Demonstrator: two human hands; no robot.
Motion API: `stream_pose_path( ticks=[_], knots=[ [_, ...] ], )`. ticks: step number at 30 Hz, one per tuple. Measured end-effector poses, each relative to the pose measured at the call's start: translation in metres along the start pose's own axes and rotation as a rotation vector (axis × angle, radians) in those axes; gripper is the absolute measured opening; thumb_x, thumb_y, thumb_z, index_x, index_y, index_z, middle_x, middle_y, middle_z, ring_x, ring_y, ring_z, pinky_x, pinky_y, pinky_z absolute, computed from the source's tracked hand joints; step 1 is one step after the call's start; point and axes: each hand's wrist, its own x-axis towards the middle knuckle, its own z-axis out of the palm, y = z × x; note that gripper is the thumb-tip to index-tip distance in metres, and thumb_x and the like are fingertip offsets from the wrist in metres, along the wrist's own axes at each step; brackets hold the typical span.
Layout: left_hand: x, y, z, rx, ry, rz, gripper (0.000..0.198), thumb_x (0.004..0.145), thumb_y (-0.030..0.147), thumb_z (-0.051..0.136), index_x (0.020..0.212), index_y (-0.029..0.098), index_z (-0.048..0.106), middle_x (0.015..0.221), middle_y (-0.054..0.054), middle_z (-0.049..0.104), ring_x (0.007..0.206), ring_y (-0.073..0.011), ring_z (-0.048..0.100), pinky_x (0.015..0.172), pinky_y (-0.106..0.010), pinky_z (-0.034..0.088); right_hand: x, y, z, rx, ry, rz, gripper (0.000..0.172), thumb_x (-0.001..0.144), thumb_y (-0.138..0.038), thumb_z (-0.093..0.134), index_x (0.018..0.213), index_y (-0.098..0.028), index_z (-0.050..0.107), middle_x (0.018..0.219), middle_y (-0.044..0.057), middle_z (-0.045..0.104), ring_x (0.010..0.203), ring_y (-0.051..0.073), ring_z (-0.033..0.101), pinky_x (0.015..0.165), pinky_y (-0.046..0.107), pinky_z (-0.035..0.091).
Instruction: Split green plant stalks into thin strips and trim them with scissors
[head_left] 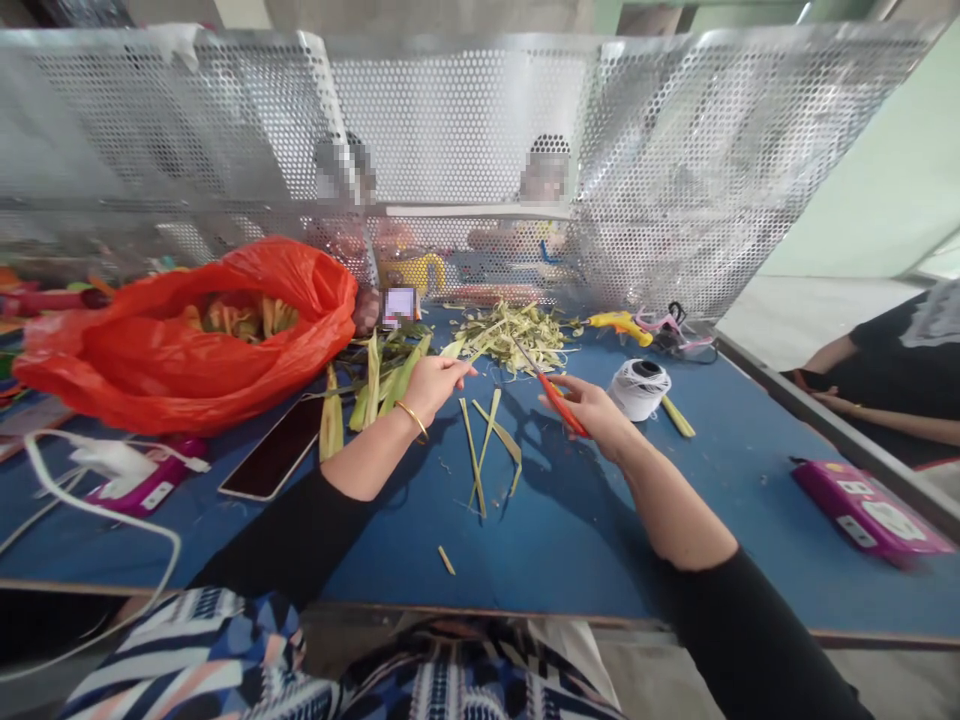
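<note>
My left hand [437, 385] pinches a strip of pale green husk [474, 358] near the table's middle. In my right hand [586, 410] is a pair of scissors [556, 398] with red handles, blades pointing toward the back left. Beyond both hands lies a heap of shredded husk [517, 335]. Several narrow cut strips [480, 455] rest on the blue table below the hands, some crossing. Longer husk leaves [375, 385] lie left of my left hand. A spool of white thread [640, 388] stands just right of my right hand.
At left sits a red plastic bag [180, 390] with husks inside, near a phone [274, 450] and a purple power strip [154, 480] with white cables. A yellow glue gun [621, 325] lies behind. A purple pack [870, 510] is at right. A perforated metal screen [465, 130] borders the back; people are beyond.
</note>
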Motion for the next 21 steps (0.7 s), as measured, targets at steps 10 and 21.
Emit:
stream_pose_path(
  ticks=[10,21],
  knots=[
    [-0.0021,0.0023,0.0013,-0.011,0.084,0.011,0.022,0.075,0.015,0.059,0.056,0.016,0.069,0.045,0.002,0.046,0.040,-0.0078,0.030,0.044,-0.025,0.020,-0.0032,-0.0002,0.0030,0.498,-0.149,0.043,0.027,0.072,-0.031,0.076,0.087,-0.018,0.058,0.065,-0.004,0.058,0.045,0.004,0.048,0.038,0.015,0.039],
    [-0.0021,-0.0039,0.0083,0.040,-0.010,0.043,0.029,0.076,0.012,0.058,0.051,0.020,0.070,0.044,0.001,0.049,0.046,-0.0123,0.043,0.052,-0.026,0.032,-0.0026,-0.0044,0.0042,0.495,-0.056,0.092,0.020,0.075,-0.028,0.073,0.083,-0.015,0.061,0.055,-0.005,0.053,0.035,0.004,0.042,0.027,0.015,0.032]
  ],
)
